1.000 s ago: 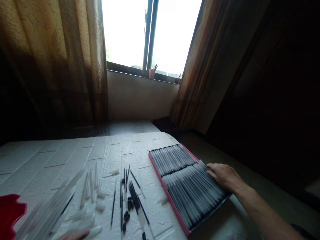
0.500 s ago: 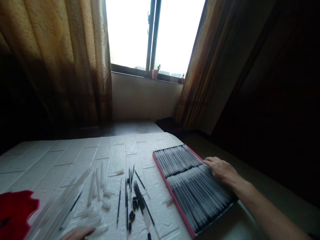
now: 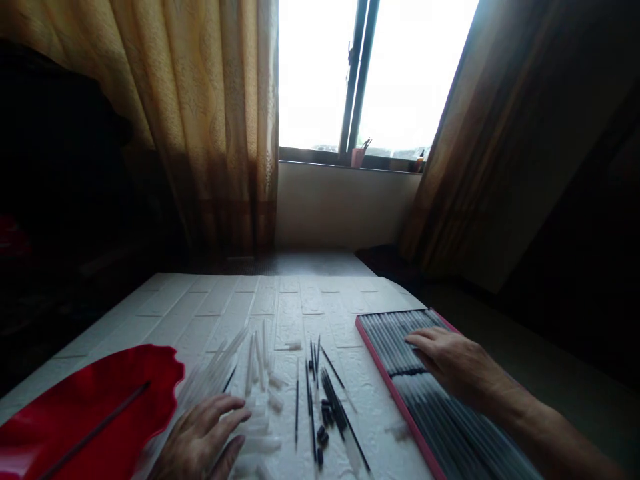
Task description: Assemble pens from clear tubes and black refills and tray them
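The right hand (image 3: pixel 453 360) is laid flat, fingers spread and nothing gripped, on the packed rows of clear pens in the pink-edged box (image 3: pixel 395 393), which lies at the right edge of the white brick-patterned tabletop (image 3: pixel 300 300); the fingertips are pointed left, across the pens near the dark gap between the box's two banks. The left hand (image 3: pixel 203 437) is rested at the near edge of the tabletop, fingers loosely extended and open, on a heap of clear pen barrels (image 3: pixel 220 363) that are fanned out just beside it; nothing is seen to be clasped in it. Between the two hands, thin black refills (image 3: pixel 330 393) and small black caps (image 3: pixel 324 419) are scattered, well apart from the box; a few short clear caps (image 3: pixel 273 400) are strewn near the left fingers. A red wavy-rimmed tray (image 3: pixel 100 400) is set at the near left; a single dark rod (image 3: pixel 95 430) is held in it.
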